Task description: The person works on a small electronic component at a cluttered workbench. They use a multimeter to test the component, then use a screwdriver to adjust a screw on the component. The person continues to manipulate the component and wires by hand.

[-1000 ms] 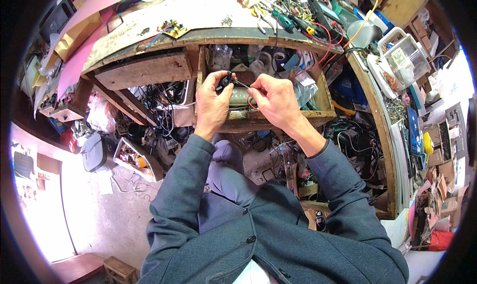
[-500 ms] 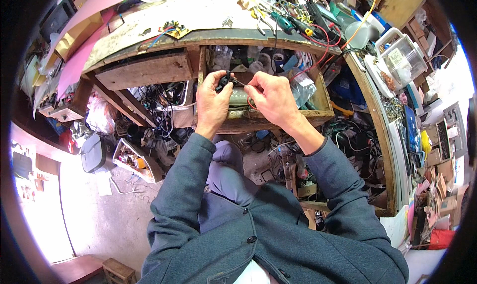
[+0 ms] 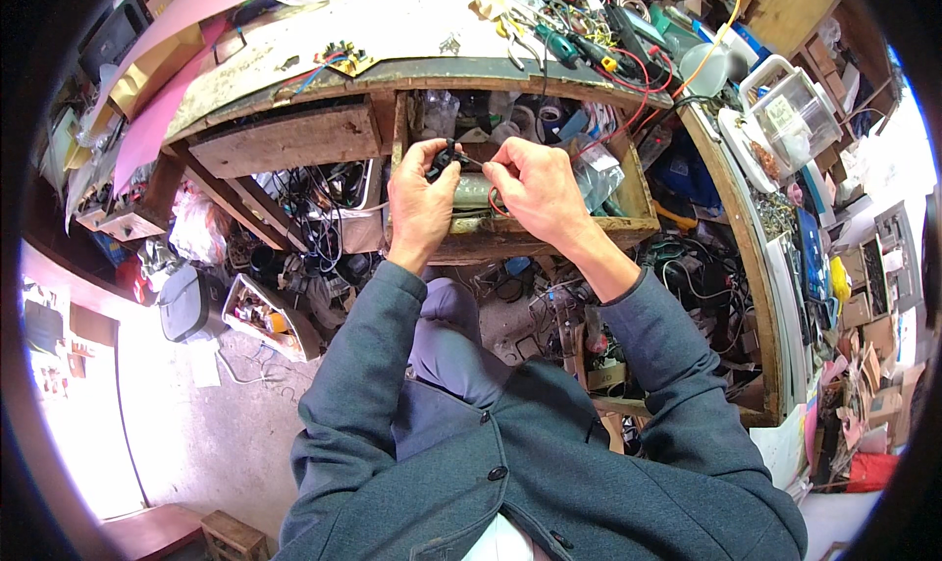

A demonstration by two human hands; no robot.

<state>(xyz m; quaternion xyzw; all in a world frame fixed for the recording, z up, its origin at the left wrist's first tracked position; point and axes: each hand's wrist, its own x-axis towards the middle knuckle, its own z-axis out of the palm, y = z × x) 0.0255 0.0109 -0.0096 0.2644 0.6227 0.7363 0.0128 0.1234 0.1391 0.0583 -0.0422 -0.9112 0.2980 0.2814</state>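
Above the open drawer (image 3: 549, 233), my two hands are close together. Between the thumb and fingers of my left hand (image 3: 420, 203) is a small black part (image 3: 445, 159), its exact kind too small to make out. A thin wire (image 3: 473, 159) runs from that part to my right hand (image 3: 538, 190), whose thumb and forefinger are pinched on it. Below the right fingertips a reddish loop of wire (image 3: 497, 204) hangs. Plastic bags (image 3: 599, 180) and loose parts fill the drawer beneath my hands.
On the bench top lie a small circuit board with wires (image 3: 343, 60), pliers (image 3: 520, 41) and a green-handled tool (image 3: 557, 45). Red test leads (image 3: 659, 75) trail over the right corner. A clear plastic container (image 3: 800, 119) stands at right. Tangled cables (image 3: 319, 208) hang below the bench.
My right hand has shifted very slightly at the wire. My left hand keeps its place with the black part.
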